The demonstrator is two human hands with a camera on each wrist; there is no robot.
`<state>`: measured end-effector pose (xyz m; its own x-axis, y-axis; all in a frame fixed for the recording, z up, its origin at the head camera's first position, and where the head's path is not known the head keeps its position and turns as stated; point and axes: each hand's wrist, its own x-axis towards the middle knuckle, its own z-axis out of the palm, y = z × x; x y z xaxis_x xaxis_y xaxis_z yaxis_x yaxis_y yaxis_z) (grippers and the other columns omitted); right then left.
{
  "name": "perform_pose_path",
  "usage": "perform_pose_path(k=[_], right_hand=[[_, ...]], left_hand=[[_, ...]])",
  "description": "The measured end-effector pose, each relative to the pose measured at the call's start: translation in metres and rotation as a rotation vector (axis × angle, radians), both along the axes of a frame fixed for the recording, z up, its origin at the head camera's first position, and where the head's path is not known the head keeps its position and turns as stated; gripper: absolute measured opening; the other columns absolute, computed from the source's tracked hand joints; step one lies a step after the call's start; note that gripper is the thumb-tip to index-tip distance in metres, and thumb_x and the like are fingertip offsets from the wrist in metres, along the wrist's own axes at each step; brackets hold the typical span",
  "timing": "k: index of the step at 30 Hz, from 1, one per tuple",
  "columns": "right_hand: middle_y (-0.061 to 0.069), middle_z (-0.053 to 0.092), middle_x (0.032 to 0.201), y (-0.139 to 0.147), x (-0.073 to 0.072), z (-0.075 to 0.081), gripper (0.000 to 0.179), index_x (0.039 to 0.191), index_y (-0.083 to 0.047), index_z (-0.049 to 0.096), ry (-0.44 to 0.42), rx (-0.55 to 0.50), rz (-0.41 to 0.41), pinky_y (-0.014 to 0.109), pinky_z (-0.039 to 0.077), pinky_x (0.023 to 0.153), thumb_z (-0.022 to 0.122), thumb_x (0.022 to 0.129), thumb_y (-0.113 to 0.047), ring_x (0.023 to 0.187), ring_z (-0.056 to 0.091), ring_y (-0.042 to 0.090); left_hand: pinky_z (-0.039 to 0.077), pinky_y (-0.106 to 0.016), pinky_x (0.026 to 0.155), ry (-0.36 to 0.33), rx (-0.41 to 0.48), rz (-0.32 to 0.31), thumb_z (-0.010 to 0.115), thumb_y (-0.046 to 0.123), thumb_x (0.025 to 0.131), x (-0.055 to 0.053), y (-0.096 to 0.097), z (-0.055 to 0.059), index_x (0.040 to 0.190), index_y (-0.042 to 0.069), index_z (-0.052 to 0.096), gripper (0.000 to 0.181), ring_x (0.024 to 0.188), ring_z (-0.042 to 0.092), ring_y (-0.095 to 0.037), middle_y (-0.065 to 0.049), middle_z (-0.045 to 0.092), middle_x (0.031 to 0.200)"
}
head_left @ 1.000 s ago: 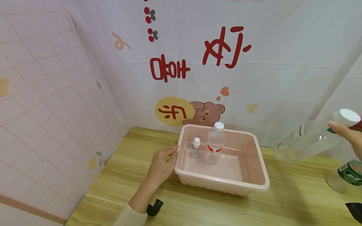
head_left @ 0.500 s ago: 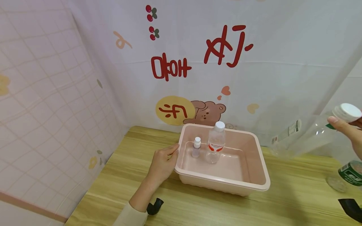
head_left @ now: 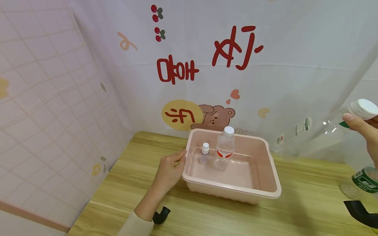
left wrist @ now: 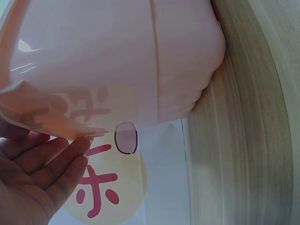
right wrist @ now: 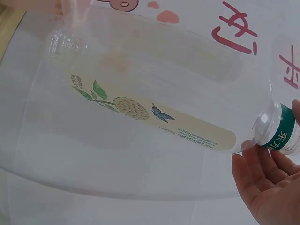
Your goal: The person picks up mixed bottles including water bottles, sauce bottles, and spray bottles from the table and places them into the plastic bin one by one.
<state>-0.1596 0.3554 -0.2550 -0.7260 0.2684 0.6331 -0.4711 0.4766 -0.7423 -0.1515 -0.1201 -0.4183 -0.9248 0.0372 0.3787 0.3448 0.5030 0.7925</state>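
My left hand [head_left: 168,172] grips the left rim of a pale pink plastic basin [head_left: 230,188]; in the left wrist view its fingers [left wrist: 70,164] lie under the rim. Inside the basin stand a small white-capped bottle [head_left: 204,156] and, beside it, a taller clear bottle [head_left: 225,153] with a red-and-white label. At the right edge my right hand [head_left: 364,129] holds a large clear plastic bottle [right wrist: 131,108] by its neck, just below the white cap. This bottle is tilted, its base toward the basin's back right corner and raised off the table.
A clear bottle with a green label [head_left: 365,179] stands on the wooden table [head_left: 141,193] at the right. Behind the table hangs a white printed cloth [head_left: 295,82]; a grid-patterned one [head_left: 53,108] hangs on the left. Black curved pieces [head_left: 161,215] show near both wrists.
The right hand has raised the large bottle a little, and its base has swung left toward the basin. The left hand and basin have stayed in place.
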Motion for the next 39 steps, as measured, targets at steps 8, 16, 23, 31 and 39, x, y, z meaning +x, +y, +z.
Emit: perform_pose_path(k=[8,16,23,31,39], right_hand=[[-0.008,0.073,0.104,-0.010,-0.004,0.002,0.038,0.115,-0.015,0.074,0.084,-0.085,0.049,0.005,0.051,0.079,0.063,0.093,0.015,0.090,0.068,-0.001],[0.002,0.075,0.106,-0.022,-0.004,0.002,0.036,0.115,-0.006,0.071,0.107,-0.255,0.214,0.007,0.053,0.081,0.065,0.091,0.019,0.093,0.071,0.005],[0.009,0.077,0.105,-0.038,-0.004,0.006,0.033,0.115,0.006,0.070,0.117,-0.359,0.456,0.012,0.057,0.079,0.061,0.090,0.025,0.091,0.074,0.011],[0.004,0.076,0.112,-0.053,0.001,0.008,0.034,0.119,0.000,0.072,0.012,-0.309,0.436,0.010,0.052,0.091,0.065,0.092,0.020,0.102,0.071,0.009],[-0.011,0.079,0.101,-0.063,0.003,0.008,0.031,0.117,-0.013,0.074,-0.153,-0.158,0.264,0.007,0.046,0.090,0.075,0.092,0.006,0.093,0.072,0.000]], left_hand=[[0.053,-0.044,0.105,0.006,0.003,-0.003,0.064,0.012,0.102,0.000,0.000,0.001,0.129,-0.001,0.073,0.031,0.124,0.066,-0.028,-0.013,0.070,0.130],[0.053,-0.045,0.104,0.007,-0.001,-0.002,0.064,0.013,0.102,-0.001,-0.001,0.000,0.129,-0.001,0.073,0.031,0.124,0.066,-0.028,-0.013,0.070,0.130],[0.053,-0.046,0.105,0.007,0.008,-0.008,0.064,0.013,0.102,0.000,-0.001,0.001,0.129,-0.001,0.072,0.032,0.125,0.066,-0.029,-0.014,0.070,0.131],[0.053,-0.046,0.105,0.005,0.011,-0.010,0.065,0.012,0.102,0.000,-0.001,0.000,0.129,-0.001,0.072,0.032,0.125,0.065,-0.028,-0.014,0.070,0.131],[0.054,-0.044,0.104,0.008,0.010,-0.009,0.065,0.012,0.101,0.000,0.000,0.000,0.128,-0.002,0.073,0.031,0.123,0.066,-0.028,-0.015,0.070,0.129]])
